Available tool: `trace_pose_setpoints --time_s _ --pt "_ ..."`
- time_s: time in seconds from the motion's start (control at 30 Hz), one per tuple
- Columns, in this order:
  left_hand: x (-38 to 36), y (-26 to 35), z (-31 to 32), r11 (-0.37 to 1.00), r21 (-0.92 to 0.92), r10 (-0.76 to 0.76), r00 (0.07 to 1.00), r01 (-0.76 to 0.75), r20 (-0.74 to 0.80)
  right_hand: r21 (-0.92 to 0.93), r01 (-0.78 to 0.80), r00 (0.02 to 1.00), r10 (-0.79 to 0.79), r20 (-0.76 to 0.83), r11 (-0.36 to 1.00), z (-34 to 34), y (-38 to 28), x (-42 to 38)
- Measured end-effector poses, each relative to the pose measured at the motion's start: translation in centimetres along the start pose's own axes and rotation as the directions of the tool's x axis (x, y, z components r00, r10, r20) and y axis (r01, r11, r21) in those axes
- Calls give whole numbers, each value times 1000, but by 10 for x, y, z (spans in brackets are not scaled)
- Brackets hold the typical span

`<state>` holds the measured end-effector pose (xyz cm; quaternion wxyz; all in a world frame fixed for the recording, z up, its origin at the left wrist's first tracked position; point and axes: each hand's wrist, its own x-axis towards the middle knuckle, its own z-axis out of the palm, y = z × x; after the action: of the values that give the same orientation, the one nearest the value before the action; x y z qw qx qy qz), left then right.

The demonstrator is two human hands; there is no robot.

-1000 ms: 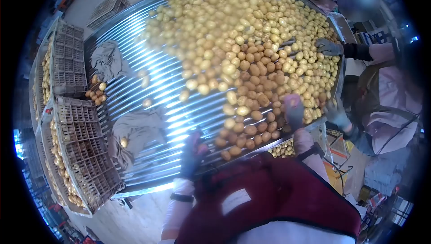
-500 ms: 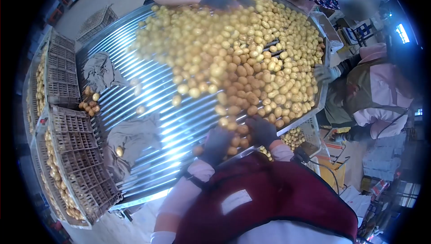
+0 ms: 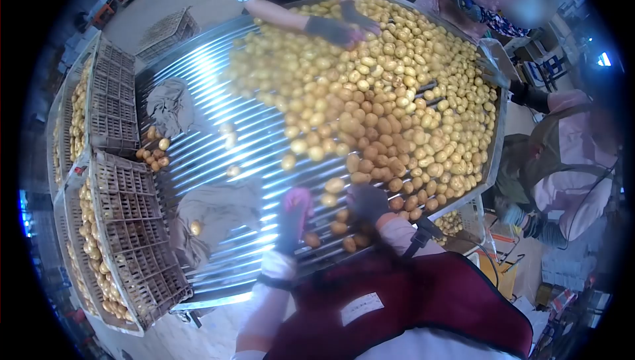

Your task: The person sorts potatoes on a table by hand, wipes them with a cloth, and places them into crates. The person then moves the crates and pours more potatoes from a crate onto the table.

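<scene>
My left hand (image 3: 295,218), in a dark glove with a pink patch, is over the bare metal rollers (image 3: 254,161) with its fingers stretched out and nothing in them. Blurred by motion, my right hand (image 3: 368,202) lies flat and open in a dark glove at the near edge of the potato heap (image 3: 387,122). Between the two hands lie a few loose potatoes (image 3: 338,227), and others touch the right hand's outer side. Brownish potatoes (image 3: 377,141) form the near part of the heap; paler ones spread behind and to the right.
Plastic crates (image 3: 135,227) holding potatoes stand along the left side. Grey cloths (image 3: 215,211) lie on the rollers. Across the table, a person's gloved hands (image 3: 331,29) touch the heap. Another person (image 3: 562,155) stands at the right edge. A crate of potatoes (image 3: 453,223) sits below the near right edge.
My left hand has moved left, away from the potatoes, and turned to show pink. My right hand has shifted slightly toward me. The far person's hands have come apart a little.
</scene>
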<state>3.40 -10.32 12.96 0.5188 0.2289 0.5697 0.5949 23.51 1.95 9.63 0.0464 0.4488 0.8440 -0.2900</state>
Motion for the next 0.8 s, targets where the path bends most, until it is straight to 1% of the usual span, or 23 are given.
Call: trace_pose_setpoints --time_s 0.03,0.07,0.1,0.13,0.17,0.2,0.23,0.27,0.33,0.37,0.4,0.43,0.47,0.5,0.53,0.57,0.6,0.63,0.67,0.7,0.73,0.77,0.8 --pt "18 0 -1 996 68 59 998 -59 4 36 39 999 -39 -3 999 1 0 -2" --pt "47 -8 -2 942 279 191 982 -185 8 103 114 993 -109 -50 988 7 2 -5" --pt "72 -3 4 831 449 338 939 -328 61 175 158 987 -157 -20 972 8 3 -8" --pt "98 2 10 668 598 476 872 -442 113 248 195 979 -204 8 949 6 2 -14" --pt "117 15 21 463 689 604 767 -557 214 323 227 968 -249 30 919 5 0 -20" --pt "134 18 25 366 745 596 755 -559 274 512 169 978 -206 17 842 8 -3 -28" --pt "153 17 29 261 786 582 741 -560 334 678 111 987 -160 10 726 12 -5 -36" --pt "167 15 35 155 814 559 729 -560 395 816 53 994 -109 12 576 6 -9 -42" --pt "189 9 42 82 906 368 857 -416 360 964 -60 986 -133 97 259 -28 -7 -54" --pt "197 4 45 26 933 263 903 -358 339 994 -108 984 -141 112 34 -37 0 -56" --pt "201 8 48 82 917 286 890 -391 355 969 -154 981 -149 127 -192 -45 6 -58" --pt "205 12 50 93 957 111 958 -276 265 876 -180 980 -159 120 -448 -43 16 -57" --pt "205 7 47 88 944 150 941 -317 302 717 -195 979 -175 103 -669 -42 22 -59" --pt "204 5 42 83 932 196 922 -354 333 693 -171 985 -136 105 -701 -49 23 -62" --pt "203 -1 35 223 894 247 910 -389 334 669 -147 989 -103 105 -728 -60 21 -65" --pt "191 6 38 355 835 297 897 -421 326 646 -124 992 -74 105 -753 -65 19 -69" --pt "172 8 43 396 820 348 894 -414 283 662 -77 997 -43 68 -745 -60 23 -69" --pt "169 -6 40 586 657 409 873 -475 267 644 -46 999 -18 49 -764 -65 21 -72" --pt "156 -4 45 356 704 583 735 -615 347 622 -18 999 6 36 -783 -72 16 -78" --pt "135 -8 52 647 497 521 811 -579 266 597 3 999 26 30 -802 -72 12 -83" --pt "111 -3 64 848 217 451 874 -483 180 565 36 998 61 25 -824 -63 13 -85" --pt "79 13 79 870 -477 -13 972 126 234 537 61 996 87 23 -841 -51 19 -83" --pt "80 -16 65 609 -656 -12 832 446 554 509 94 992 121 21 -856 -47 17 -81"
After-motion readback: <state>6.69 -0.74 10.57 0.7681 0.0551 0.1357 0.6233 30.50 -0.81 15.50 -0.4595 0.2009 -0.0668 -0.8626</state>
